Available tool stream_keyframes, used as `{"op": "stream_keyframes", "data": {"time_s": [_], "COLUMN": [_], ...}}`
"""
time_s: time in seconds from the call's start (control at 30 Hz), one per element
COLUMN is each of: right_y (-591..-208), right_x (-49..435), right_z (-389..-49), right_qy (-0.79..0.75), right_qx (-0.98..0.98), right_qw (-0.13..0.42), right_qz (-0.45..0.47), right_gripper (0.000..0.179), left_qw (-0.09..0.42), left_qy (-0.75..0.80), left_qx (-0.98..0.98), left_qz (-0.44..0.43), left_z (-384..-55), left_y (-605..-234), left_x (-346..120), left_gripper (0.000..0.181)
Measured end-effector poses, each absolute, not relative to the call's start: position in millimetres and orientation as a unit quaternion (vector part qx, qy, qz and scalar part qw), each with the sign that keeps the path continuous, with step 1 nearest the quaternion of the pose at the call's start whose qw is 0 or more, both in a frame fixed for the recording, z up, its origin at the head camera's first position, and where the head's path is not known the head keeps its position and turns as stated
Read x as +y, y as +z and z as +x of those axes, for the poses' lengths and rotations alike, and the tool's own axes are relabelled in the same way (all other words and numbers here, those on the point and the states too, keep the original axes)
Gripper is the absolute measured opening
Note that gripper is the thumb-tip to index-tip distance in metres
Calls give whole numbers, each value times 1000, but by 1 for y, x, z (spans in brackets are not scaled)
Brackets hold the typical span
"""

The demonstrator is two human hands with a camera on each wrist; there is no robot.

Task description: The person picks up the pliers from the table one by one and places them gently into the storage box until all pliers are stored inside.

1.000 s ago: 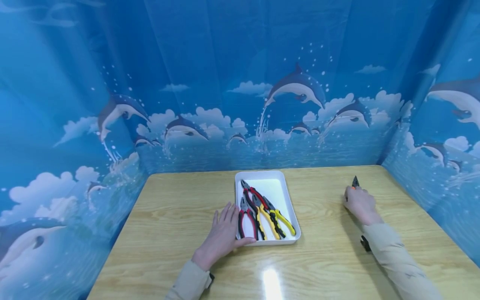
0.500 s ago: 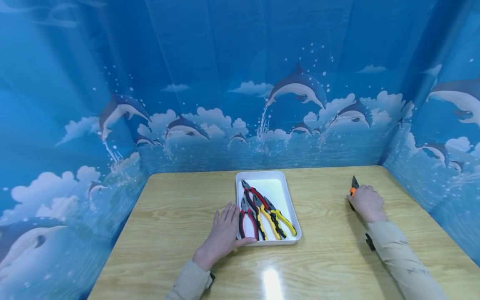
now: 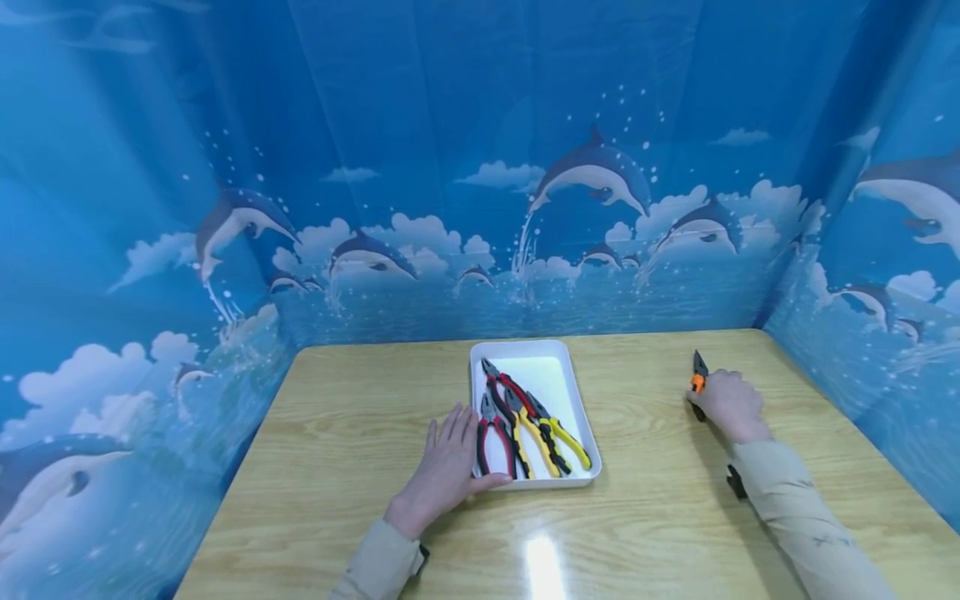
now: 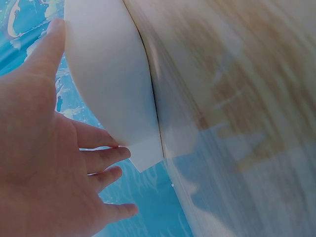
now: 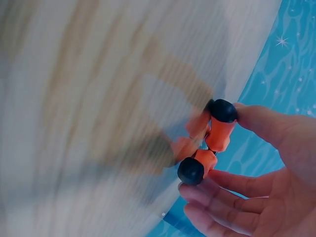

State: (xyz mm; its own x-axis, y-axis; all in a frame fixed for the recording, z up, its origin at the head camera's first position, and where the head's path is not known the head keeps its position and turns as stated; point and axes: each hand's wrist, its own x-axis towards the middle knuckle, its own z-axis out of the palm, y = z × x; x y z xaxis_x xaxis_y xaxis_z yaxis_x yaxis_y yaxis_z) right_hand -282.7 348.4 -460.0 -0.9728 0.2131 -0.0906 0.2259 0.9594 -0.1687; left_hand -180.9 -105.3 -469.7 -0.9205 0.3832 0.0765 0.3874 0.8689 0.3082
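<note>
With its fingers extended, my left hand (image 3: 441, 473) touches the left side of a white tray (image 3: 553, 372), and its thumb lies along the front rim. In the left wrist view, straight fingertips meet the tray's pale outer wall (image 4: 106, 74). Several pliers lie in the tray, some red and black (image 3: 481, 450), some yellow and black (image 3: 573, 448). Toward the table's right side, my right hand (image 3: 731, 404) holds orange-and-black pliers (image 3: 698, 384), jaws pointing away. Close up in the right wrist view, the thumb and fingers pinch the two orange handles (image 5: 220, 134) at their black ends.
The wood-grain table (image 3: 637, 517) ends at a blue dolphin-printed curtain (image 3: 450, 167) behind and at both sides. A bright light reflection (image 3: 544, 567) shows near the front middle.
The orange-and-black pliers have turned and shifted slightly left in my right hand's grip, and more of their orange shows. My left hand and the tray stay put.
</note>
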Motion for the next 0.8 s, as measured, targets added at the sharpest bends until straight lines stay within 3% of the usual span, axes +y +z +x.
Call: {"op": "stream_keyframes", "data": {"time_s": [0.8], "right_y": [-460], "right_x": [312], "right_z": [-267], "right_qy": [-78], "right_qx": [996], "right_qw": [16], "right_qz": [46], "right_gripper": [59], "left_qw": [14], "left_qy": [-153], "left_qx": [-968], "left_qz": [-200], "left_z": [-181], "left_y": [-472], "left_x": [-105], "left_gripper": [109]}}
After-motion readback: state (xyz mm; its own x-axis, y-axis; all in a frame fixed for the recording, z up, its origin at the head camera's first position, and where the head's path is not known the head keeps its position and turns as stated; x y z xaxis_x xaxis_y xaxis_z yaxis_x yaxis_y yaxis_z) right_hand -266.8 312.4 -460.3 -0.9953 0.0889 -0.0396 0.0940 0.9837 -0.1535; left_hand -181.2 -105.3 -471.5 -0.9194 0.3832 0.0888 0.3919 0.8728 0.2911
